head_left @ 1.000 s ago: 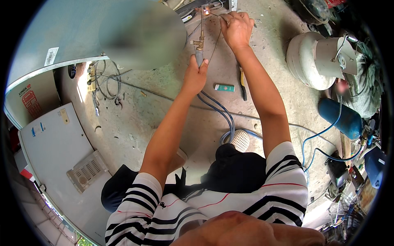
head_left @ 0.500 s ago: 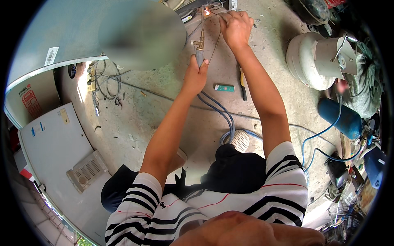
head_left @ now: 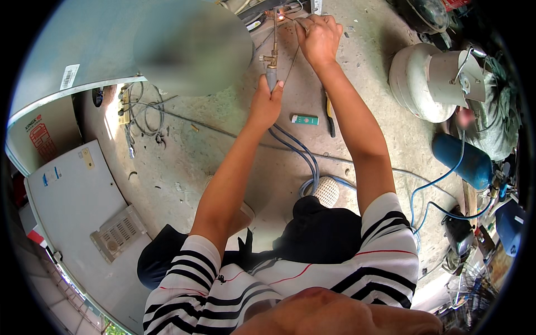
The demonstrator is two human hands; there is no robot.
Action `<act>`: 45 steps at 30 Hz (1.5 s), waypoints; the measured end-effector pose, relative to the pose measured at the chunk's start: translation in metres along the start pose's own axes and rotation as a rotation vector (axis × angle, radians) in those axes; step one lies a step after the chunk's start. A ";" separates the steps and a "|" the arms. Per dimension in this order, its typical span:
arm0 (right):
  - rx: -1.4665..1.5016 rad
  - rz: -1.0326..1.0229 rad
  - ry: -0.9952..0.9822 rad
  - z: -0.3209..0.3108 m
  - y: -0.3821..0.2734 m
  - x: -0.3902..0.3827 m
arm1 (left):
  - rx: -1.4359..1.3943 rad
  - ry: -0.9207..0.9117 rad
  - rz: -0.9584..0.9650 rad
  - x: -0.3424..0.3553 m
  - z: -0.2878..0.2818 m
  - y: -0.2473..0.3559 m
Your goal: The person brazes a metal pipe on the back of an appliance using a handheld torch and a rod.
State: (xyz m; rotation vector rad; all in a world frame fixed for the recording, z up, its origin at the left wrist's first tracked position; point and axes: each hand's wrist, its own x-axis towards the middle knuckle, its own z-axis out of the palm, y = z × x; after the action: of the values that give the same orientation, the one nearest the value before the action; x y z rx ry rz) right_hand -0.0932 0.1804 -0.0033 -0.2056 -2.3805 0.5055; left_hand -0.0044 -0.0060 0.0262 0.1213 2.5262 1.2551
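My left hand (head_left: 264, 104) is wrapped round the grey handle of a gas torch (head_left: 272, 66) with brass valve fittings. The torch's thin neck points away from me, and its tip glows orange by metal tubing (head_left: 281, 12) at the low edge of an appliance. My right hand (head_left: 320, 38) is closed, pinching a thin metal rod (head_left: 293, 63) just right of the flame. One end of the rod reaches toward the glow; a length of it slants back toward my left thumb. Two blue hoses (head_left: 304, 152) trail from below my left hand.
A green lighter (head_left: 305, 119) and yellow-and-black-handled pliers (head_left: 330, 114) lie between my forearms. At right are a white gas cylinder (head_left: 413, 81) and a blue cylinder (head_left: 463, 159). Appliance panels (head_left: 78, 190) stand at left, with coiled cables (head_left: 146, 114) nearby. A blurred oval covers the upper left.
My right hand has shifted very slightly left, with the rod in it. The torch and my left hand stay in place.
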 end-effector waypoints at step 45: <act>0.149 0.189 -0.011 0.006 0.005 -0.005 | -0.050 0.026 0.019 -0.001 0.000 -0.002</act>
State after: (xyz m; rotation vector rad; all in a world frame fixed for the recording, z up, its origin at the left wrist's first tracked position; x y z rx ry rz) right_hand -0.0934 0.1820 -0.0123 -0.3627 -2.3335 0.7718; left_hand -0.0030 -0.0075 0.0249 0.1189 2.5190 1.3348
